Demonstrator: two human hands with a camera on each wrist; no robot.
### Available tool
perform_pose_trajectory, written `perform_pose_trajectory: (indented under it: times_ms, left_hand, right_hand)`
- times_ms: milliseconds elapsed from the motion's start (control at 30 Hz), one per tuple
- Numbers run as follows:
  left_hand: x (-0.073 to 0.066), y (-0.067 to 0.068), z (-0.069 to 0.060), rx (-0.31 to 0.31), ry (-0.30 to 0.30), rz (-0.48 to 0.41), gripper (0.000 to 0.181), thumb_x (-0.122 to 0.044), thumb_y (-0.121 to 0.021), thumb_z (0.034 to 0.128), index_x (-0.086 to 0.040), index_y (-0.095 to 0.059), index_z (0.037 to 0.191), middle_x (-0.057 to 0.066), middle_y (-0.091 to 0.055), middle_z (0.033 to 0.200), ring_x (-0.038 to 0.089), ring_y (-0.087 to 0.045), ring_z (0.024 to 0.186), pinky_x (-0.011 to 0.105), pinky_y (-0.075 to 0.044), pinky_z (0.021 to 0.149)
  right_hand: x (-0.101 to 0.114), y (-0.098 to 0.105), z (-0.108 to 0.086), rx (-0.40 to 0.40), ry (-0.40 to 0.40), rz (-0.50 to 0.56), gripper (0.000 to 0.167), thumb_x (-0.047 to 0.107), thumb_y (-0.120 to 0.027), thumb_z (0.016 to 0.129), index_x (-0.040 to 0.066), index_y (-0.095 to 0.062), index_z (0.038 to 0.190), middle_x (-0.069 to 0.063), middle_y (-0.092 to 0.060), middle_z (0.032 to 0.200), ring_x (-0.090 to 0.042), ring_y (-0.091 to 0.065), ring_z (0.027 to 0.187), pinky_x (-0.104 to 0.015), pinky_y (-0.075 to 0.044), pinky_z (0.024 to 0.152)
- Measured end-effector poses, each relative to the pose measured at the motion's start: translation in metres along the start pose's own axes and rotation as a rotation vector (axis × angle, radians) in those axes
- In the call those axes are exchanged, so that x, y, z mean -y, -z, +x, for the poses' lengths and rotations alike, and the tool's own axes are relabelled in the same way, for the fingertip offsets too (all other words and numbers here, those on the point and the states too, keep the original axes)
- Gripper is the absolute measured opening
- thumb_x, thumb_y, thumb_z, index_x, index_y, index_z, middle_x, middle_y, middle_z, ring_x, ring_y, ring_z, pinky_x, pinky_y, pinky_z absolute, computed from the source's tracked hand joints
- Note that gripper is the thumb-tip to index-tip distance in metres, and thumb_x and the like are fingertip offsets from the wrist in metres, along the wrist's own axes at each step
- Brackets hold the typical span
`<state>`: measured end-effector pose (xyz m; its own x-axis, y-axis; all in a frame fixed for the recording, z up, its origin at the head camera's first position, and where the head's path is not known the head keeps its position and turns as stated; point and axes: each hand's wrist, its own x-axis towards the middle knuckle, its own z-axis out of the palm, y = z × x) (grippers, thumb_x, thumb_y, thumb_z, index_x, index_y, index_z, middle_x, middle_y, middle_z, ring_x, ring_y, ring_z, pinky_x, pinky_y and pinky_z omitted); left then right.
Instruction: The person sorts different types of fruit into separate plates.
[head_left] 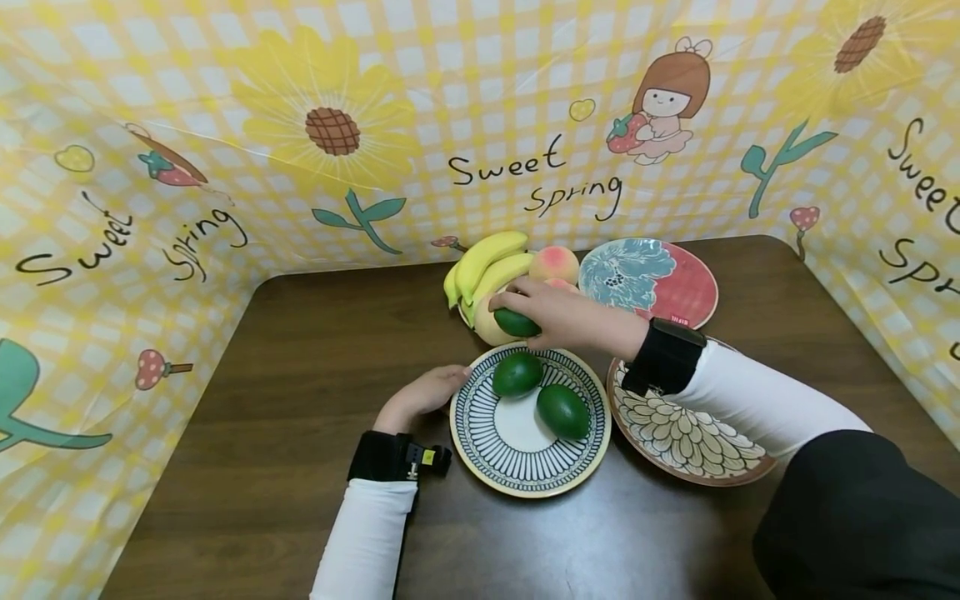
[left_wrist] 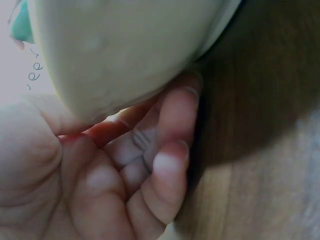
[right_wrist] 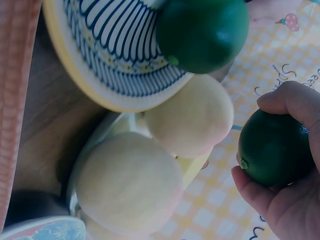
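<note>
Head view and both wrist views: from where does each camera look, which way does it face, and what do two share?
Head: on the head, facing forward and down at the striped plate; left hand, right hand and both sleeves show.
Left wrist: on that wrist, facing the plate's underside; palm and fingers show.
Right wrist: on that wrist, facing the held green fruit; right fingers show.
Shared, head and right wrist: held green fruit, plate.

We see left hand (left_wrist: 95,185) gripping plate (left_wrist: 120,55) by rim, fingers (left_wrist: 177,115) curled beneath pale underside. We spot brown wood-grain surface (left_wrist: 250,150) at right, partly shadowed; green object (left_wrist: 21,22), dark lettering (left_wrist: 34,72) beyond plate's edge, upper left.
</note>
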<state>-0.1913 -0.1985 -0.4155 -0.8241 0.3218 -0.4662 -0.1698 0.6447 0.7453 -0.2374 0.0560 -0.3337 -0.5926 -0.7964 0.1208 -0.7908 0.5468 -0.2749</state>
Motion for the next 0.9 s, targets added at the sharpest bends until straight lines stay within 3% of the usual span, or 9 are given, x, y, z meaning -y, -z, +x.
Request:
perform_pose_trajectory:
  times_ms: [100, 300, 633, 900]
  left_hand:
    - [-0.001, 0.000, -0.001, -0.001, 0.001, -0.002, 0.044, -0.029, -0.032, 0.1128, -0.001, -0.061, 0.129, 0.004, -0.063, 0.093, 0.015, -0.059, 0.087, 0.026, -0.043, 0.083]
    - [0.000, 0.001, -0.001, 0.003, -0.019, 0.008, 0.045, -0.029, -0.031, 0.1130, 0.001, -0.060, 0.130, 0.005, -0.064, 0.094, 0.014, -0.059, 0.086, 0.026, -0.045, 0.081]
    - [0.002, 0.000, -0.002, 0.004, -0.041, -0.012, 0.045, -0.029, -0.031, 0.1133, 0.001, -0.060, 0.129, 0.004, -0.063, 0.097, 0.013, -0.057, 0.089, 0.025, -0.042, 0.086]
    - [0.003, 0.000, -0.001, 0.019, -0.059, -0.056, 0.044, -0.028, -0.030, 0.1135, 0.002, -0.060, 0.126, 0.003, -0.065, 0.094, 0.009, -0.058, 0.082, 0.023, -0.045, 0.081]
  right_hand:
    - [0.005, -0.002, -0.002, 0.019, 0.008, 0.020, 0.064, 0.005, -0.080, 0.082, 0.013, -0.054, 0.140, -0.018, -0.055, 0.136, -0.030, -0.063, 0.110, -0.044, -0.056, 0.096]
    - [0.017, -0.006, -0.006, 0.029, 0.106, 0.034, 0.060, 0.001, -0.078, 0.081, 0.012, -0.056, 0.135, -0.015, -0.058, 0.123, -0.026, -0.061, 0.103, -0.041, -0.055, 0.092]
    - [0.038, -0.013, -0.018, 0.072, 0.195, -0.009, 0.062, 0.005, -0.081, 0.080, 0.014, -0.055, 0.136, -0.012, -0.058, 0.125, -0.024, -0.059, 0.109, -0.040, -0.055, 0.094]
    - [0.044, -0.024, -0.029, 0.119, 0.220, 0.010, 0.061, 0.006, -0.081, 0.080, 0.016, -0.056, 0.135, -0.010, -0.058, 0.123, -0.024, -0.058, 0.111, -0.040, -0.054, 0.095]
